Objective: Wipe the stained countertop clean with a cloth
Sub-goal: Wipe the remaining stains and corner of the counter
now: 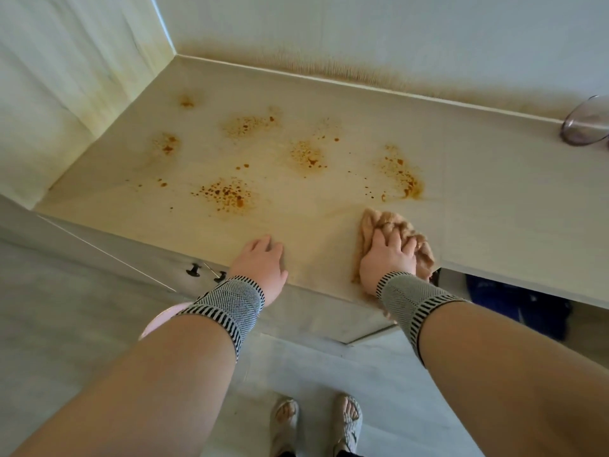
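Right hand (387,258) grips bunched cloth (400,239) lower centre; left hand (263,258) flat, fingers relaxed, on bench (494,192). Risk: wad smears orange stains (227,192), sweep knocks glass bowl (586,127) upper right.

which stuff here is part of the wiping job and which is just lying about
Part of the job:
- tan cloth, gripped by the right hand
- orange stains
- countertop
- left hand, resting on the counter edge

Just lying about:
- clear bowl
- black cabinet knobs

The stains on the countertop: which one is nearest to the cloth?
The stain at far right, just beyond the cloth under the right hand; the others lie further left.
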A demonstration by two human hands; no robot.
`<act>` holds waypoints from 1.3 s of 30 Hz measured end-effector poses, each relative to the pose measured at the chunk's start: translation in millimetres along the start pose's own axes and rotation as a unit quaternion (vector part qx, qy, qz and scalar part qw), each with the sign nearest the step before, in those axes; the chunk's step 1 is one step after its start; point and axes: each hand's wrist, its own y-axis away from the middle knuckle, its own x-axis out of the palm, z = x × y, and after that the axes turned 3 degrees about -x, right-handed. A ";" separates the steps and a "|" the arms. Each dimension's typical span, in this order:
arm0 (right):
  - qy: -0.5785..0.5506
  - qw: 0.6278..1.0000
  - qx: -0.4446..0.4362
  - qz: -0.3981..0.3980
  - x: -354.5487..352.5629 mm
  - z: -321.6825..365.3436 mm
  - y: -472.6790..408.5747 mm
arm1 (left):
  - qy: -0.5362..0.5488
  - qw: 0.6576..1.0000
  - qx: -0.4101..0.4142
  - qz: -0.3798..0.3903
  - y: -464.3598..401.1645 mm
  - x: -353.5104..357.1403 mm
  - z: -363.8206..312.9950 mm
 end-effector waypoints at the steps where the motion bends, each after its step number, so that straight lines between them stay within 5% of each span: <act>1: 0.004 1.000 -0.024 0.009 4.1 18.1 1.6 | 0.005 1.000 0.006 0.003 -0.8 -0.6 -0.4; 5: 0.083 0.969 -0.226 0.055 31.6 72.1 13.3 | 0.018 0.999 0.026 0.008 -7.7 -1.0 3.5; 8: 0.110 0.951 -0.282 0.053 29.7 58.2 19.2 | 0.013 0.999 0.027 0.011 -6.6 -0.1 7.1; 12: 0.041 0.993 -0.108 -0.012 6.6 -7.6 14.8 | 0.047 0.999 0.012 0.012 -5.0 -0.6 11.7; 16: 0.014 1.000 0.019 0.008 4.2 10.7 12.8 | 0.074 0.997 -0.005 -0.014 -1.6 2.4 20.8; 21: 0.109 0.962 -0.241 0.063 42.3 88.8 20.1 | 0.048 0.999 -0.009 -0.024 4.4 4.1 26.8; 24: 0.134 0.945 -0.285 0.090 45.0 94.0 29.5 | 0.040 0.999 -0.006 -0.012 4.0 -0.5 26.3; 26: 0.111 0.957 -0.264 0.050 35.0 69.5 30.7 | 0.047 0.999 -0.005 -0.001 4.2 -1.0 28.7; 29: 0.030 0.995 -0.094 -0.014 17.4 23.4 27.8 | 0.054 0.998 -0.010 0.012 3.9 1.2 29.6; 31: 0.003 1.000 0.017 0.000 12.4 21.0 27.3 | 0.045 0.999 -0.012 0.020 3.1 2.0 27.8; 33: -0.002 0.999 0.038 0.028 12.7 40.2 28.4 | 0.038 0.999 -0.009 0.023 1.8 3.2 26.0; 39: 0.074 0.962 -0.247 0.090 34.7 106.8 51.0 | 0.046 0.999 0.001 0.023 0.9 0.7 29.8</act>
